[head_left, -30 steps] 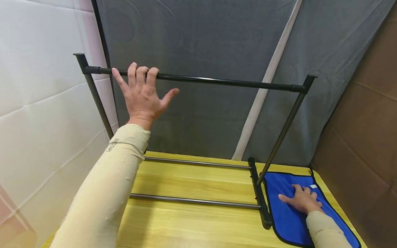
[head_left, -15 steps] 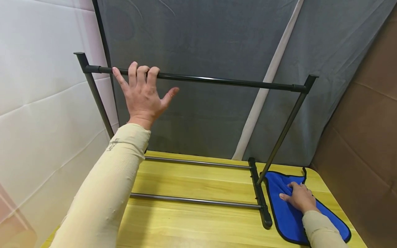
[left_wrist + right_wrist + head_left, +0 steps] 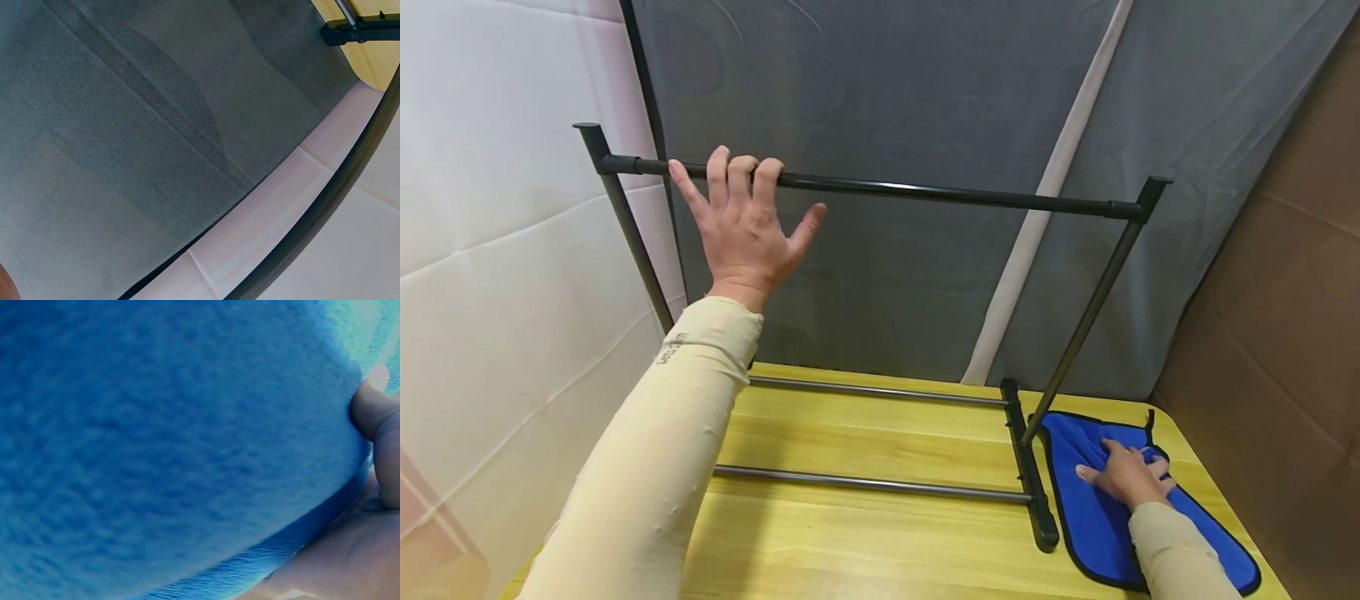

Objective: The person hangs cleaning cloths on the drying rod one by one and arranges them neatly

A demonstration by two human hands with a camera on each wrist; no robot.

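Note:
A black clothes rack stands on the yellow wooden table [image 3: 865,550]. My left hand [image 3: 741,221] is raised, its fingers hooked over the left part of the rack's top bar [image 3: 940,193], thumb spread apart. My right hand [image 3: 1123,475] lies on a blue cloth [image 3: 1090,521] with black edging, at the table's right end beside the rack's foot [image 3: 1030,475]. Its fingers gather the cloth's far part into a bunch. The right wrist view is filled by the blue cloth [image 3: 175,444], pinched by fingers [image 3: 375,419] at the right edge.
Two grey rails [image 3: 872,483] join the rack's base across the table. A grey curtain [image 3: 887,100] hangs behind, a white padded wall [image 3: 497,250] stands to the left and brown cardboard [image 3: 1285,317] to the right. The left wrist view shows the curtain and a dark pole [image 3: 325,212].
My right hand has curled its fingers and pulled the cloth's far corner toward itself, so the flat cloth is now bunched. The left hand has stayed on the bar.

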